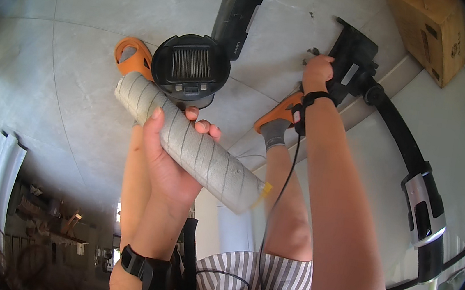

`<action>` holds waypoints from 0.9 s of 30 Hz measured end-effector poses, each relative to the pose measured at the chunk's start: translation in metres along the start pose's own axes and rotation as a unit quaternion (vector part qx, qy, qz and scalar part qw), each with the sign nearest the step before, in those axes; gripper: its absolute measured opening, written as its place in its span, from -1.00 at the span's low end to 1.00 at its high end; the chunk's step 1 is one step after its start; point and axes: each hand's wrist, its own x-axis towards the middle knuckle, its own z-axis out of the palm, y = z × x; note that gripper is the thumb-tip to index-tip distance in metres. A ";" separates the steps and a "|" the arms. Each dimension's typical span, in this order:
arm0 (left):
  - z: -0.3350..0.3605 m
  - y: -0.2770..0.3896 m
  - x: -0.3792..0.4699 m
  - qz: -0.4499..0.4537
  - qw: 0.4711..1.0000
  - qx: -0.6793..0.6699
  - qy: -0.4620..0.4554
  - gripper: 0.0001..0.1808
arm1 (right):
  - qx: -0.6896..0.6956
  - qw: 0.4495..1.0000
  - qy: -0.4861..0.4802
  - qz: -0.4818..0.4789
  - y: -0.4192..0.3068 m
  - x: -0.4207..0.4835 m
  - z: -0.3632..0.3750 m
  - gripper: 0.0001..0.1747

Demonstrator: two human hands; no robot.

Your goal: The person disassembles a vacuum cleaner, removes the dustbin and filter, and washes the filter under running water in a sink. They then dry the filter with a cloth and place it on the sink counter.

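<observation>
My left hand (172,163) is wrapped around a pale fabric roller brush (196,149) with thin dark spiral lines. The roller lies slantwise across my palm, and its lower right end has a yellow piece (267,190). At the upper right, my right hand (317,72) grips the near edge of a black vacuum floor head (353,57), its fingers partly hidden. The head is joined by a pivot to a black tube (401,132). Dark clumps of fluff (313,51) lie on the floor tiles beside my right hand.
A black vacuum body (238,18), marked Lexy, lies beyond the roller beside a round black dust cup with a pleated filter (191,62). My orange slippers (135,55) flank it. A cardboard box (432,35) stands at the upper right. A cable (287,178) hangs from my right wrist.
</observation>
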 end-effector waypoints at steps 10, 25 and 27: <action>-0.004 0.000 0.001 -0.009 1.000 -0.019 -0.019 -0.61 | 0.091 0.986 0.100 -0.095 -0.030 -0.075 0.007 -0.46; -0.003 0.003 -0.004 0.003 1.000 -0.029 0.002 -0.62 | -0.172 0.935 0.183 -0.252 0.070 -0.018 -0.031 -0.77; -0.001 0.003 -0.004 0.002 1.000 -0.011 0.001 -0.61 | -0.201 0.939 0.139 -0.242 0.063 -0.014 -0.036 -0.76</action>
